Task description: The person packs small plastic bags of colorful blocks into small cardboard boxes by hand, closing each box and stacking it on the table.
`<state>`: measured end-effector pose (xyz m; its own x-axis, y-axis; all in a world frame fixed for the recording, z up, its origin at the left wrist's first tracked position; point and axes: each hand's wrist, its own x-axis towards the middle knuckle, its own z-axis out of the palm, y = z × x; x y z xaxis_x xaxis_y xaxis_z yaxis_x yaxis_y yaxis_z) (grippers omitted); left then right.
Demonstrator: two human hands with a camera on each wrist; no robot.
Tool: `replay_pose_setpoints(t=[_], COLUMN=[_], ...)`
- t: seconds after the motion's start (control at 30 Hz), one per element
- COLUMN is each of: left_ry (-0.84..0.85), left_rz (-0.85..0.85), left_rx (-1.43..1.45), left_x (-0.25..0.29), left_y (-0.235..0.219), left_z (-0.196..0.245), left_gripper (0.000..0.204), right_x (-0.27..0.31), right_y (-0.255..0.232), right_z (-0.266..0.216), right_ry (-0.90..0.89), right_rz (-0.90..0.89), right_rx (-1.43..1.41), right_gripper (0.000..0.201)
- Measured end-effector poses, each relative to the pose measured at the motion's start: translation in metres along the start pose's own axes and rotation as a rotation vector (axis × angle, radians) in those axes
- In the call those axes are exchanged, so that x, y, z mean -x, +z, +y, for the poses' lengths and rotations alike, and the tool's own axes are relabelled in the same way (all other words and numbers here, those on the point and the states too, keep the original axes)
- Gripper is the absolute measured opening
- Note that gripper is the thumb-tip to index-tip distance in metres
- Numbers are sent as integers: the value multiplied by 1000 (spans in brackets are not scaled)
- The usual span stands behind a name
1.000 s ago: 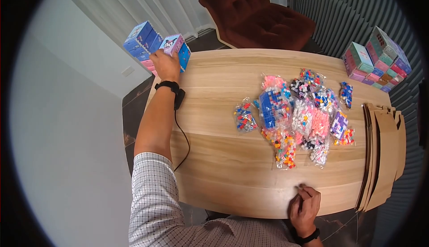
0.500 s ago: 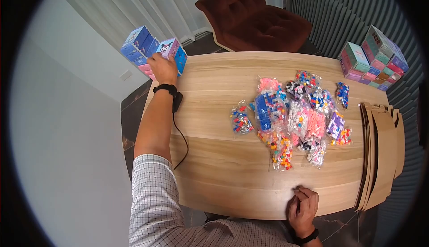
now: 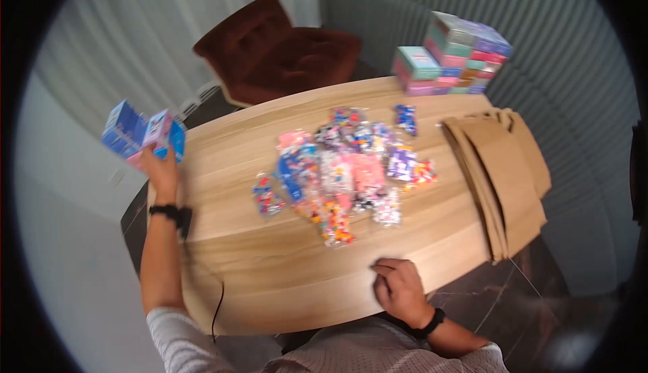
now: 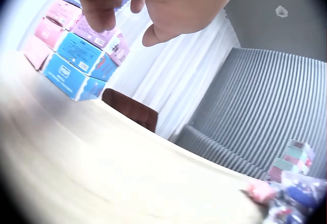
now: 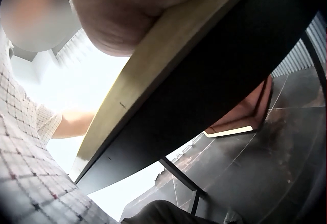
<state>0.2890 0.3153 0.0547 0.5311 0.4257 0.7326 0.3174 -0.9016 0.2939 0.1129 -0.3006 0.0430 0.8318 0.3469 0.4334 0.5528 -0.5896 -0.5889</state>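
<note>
My left hand [image 3: 162,176] is at the near side of a stack of small printed cartons on the table's left end. In the left wrist view its fingers [image 4: 99,17] overlap a purple carton [image 4: 92,34] atop two blue cartons [image 4: 82,55], while the thumb stands apart from the cartons with nothing between. Pink cartons [image 4: 50,32] sit beside these. By the front edge my right hand [image 3: 403,290] rests on the wooden table [image 3: 229,265], fingers loosely bent and holding nothing. The right wrist view catches only part of that hand, above the table's edge.
Clear bags of colourful small building bricks [image 3: 337,170] lie heaped mid-table. More stacked cartons [image 3: 466,56] stand at the far right, with flattened brown cardboard [image 3: 503,177] on the right side. A black cable [image 3: 218,309] runs near the left edge. Behind the table is a brown chair [image 3: 283,52].
The head view has swung to the right, so the whole scene sits further left and looks blurred. My left hand stays by the carton stack; my right hand stays at the front edge.
</note>
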Motion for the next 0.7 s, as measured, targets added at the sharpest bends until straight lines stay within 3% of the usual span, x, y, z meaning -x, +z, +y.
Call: replay_pose_setpoints(t=[0.07,0.13,0.2,0.33,0.4,0.47,0.53,0.6,0.7], left_ry=[56,-126,-239,-349,-221,-287,-348,-356,-106], left_rz=[-107,-274,-447,-561,-547,-543,-549,-597,-448], left_rx=[176,475,729,985,730,660,647,569,400], left_x=[33,76,123,213,249,280,304,316,319], left_y=[-24,-77,-101,-175,-205,-228,-239,-249,-239], left_z=[19,85,92,133,133,138,139,141,144], left_gripper=[44,38,31,24,23,23,25,24,18], right_x=[1,3,3,1,-6,-29,-72,-124,-197], right_y=[-2,0,-2,-5,-12,-30,-44,-64,-68], right_z=[1,1,0,9,13,22,32,36,73], right_ry=[2,5,14,105,226,392,262,393,185], right_rz=[-6,-4,-7,-23,-58,-121,55,104,291], right_rx=[16,11,-24,-197,-343,-498,-423,-501,-252], right_gripper=[31,29,27,28,29,30,32,35,53])
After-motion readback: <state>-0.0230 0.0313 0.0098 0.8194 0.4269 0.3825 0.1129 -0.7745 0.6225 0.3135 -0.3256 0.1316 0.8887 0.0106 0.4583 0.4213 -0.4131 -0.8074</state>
